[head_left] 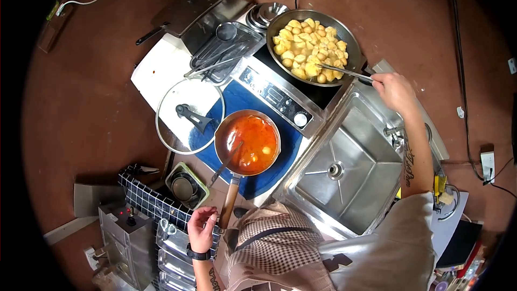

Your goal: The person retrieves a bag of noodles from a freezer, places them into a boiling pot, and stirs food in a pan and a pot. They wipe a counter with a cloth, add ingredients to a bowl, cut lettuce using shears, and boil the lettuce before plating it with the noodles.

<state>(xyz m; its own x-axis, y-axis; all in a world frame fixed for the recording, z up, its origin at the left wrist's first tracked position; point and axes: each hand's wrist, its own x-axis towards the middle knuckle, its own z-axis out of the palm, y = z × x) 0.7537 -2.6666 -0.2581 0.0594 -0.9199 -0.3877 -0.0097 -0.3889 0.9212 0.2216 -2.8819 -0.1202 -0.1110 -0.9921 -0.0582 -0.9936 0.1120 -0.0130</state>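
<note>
Head view: right hand (393, 90) wrapped around a metal utensil (346, 71) reaching into yellow chunks (301, 37) in the big pan (353, 51), over on the cooker (257, 87). Left hand (202, 229), half-curled, is near the saucepan's wooden handle (230, 203); whether it's holding anything, I can't tell.

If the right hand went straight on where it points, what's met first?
The right hand, gripping a slim silver metal utensil, would likely meet the rim of the large round grey metal pan first; height is hard to judge.
</note>
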